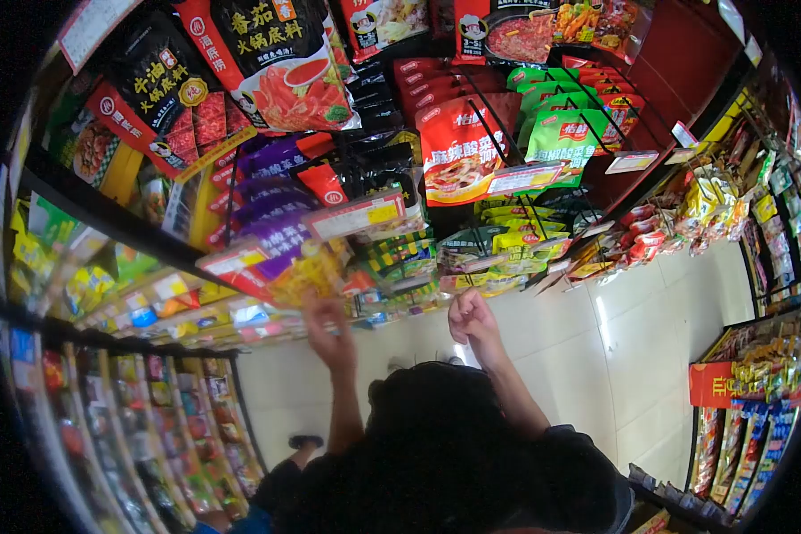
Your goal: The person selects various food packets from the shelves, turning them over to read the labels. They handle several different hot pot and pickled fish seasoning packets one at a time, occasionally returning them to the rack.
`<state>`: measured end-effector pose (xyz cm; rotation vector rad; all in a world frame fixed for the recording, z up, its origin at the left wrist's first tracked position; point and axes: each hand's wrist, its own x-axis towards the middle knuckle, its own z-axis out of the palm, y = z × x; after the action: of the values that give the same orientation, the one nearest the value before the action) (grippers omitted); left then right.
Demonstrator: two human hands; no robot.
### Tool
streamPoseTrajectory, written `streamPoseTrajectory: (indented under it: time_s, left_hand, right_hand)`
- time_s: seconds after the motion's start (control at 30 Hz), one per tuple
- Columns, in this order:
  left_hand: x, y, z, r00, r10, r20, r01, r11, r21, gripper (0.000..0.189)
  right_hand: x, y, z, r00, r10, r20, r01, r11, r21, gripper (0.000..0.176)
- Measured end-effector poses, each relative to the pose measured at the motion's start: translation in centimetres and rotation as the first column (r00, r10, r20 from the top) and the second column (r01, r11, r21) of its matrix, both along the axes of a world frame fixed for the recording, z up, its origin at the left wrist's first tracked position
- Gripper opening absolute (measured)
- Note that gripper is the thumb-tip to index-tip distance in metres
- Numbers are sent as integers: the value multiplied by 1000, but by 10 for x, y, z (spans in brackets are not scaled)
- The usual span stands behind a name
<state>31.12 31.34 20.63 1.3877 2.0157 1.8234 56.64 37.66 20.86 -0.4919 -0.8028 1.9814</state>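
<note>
Blurred by motion, my left hand (329,334) is raised at the lower edge of the purple packets (280,238) on the shelf; whether it touches the front one is unclear. My right hand (473,319) is held up in front of the shelf with its fingers curled, below the yellow-green packets (529,242); nothing shows in it. Above it hang a red packet (463,147) and green packets (568,133). Large black and red packets (280,67) stand at the upper left.
Price tags (356,215) line the shelf's front edge. More racks of goods (151,418) stand at the lower left, and others at the right around a red sign (712,384). Pale floor tiles (578,356) lie below. Another person's foot (305,441) shows at the lower left.
</note>
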Motion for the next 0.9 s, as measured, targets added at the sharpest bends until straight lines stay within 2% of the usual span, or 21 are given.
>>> streamPoseTrajectory:
  time_s: [0.03,0.1,0.2,0.27,0.3,0.33,0.43,0.47,0.57,0.6,0.7,0.8,0.9]
  left_hand:
    - [-13,0,10,986,148,78,-148,989,3,49]
    - [-49,-4,17,947,319,-32,-318,948,28,53]
    - [-84,-13,18,846,393,-361,-434,900,-36,59]
    - [-89,-11,20,916,347,-203,-360,933,-25,60]
    - [-89,-9,18,942,315,-114,-318,948,-16,61]
    - [-96,-10,8,919,358,-167,-369,928,-43,62]
    - [-80,-5,11,948,288,132,-280,957,-80,65]
    - [-79,-2,4,971,222,92,-223,975,-4,66]
    - [-83,-4,-3,930,184,318,-182,983,-38,68]
    - [-82,-5,1,883,216,416,-199,976,-86,54]
    - [-98,-16,-8,986,36,165,-15,992,-129,40]
    - [-86,-24,-13,993,104,54,-106,994,27,39]
    - [-81,-50,-14,917,161,364,-209,973,95,37]
  right_hand:
    - [2,1,-5,1000,-14,17,14,1000,7,28]
    - [6,1,-10,998,-32,61,31,999,5,29]
    - [6,0,-15,989,-28,145,29,1000,-1,30]
    - [7,-2,-21,976,-34,214,29,999,25,29]
    - [6,-2,-25,988,-17,156,17,1000,1,30]
    - [6,-3,-28,988,-1,156,-2,1000,17,31]
    - [3,-4,-32,989,40,143,-42,999,16,29]
    - [1,-4,-30,988,51,143,-53,999,11,28]
    - [-3,-4,-30,987,66,149,-71,997,24,25]
    - [-2,-5,-30,985,68,159,-74,997,32,24]
    - [-3,-6,-33,982,83,169,-91,995,39,24]
    - [-5,-8,-32,978,81,195,-90,995,42,23]
    - [-3,-11,-24,953,51,297,-73,995,62,22]
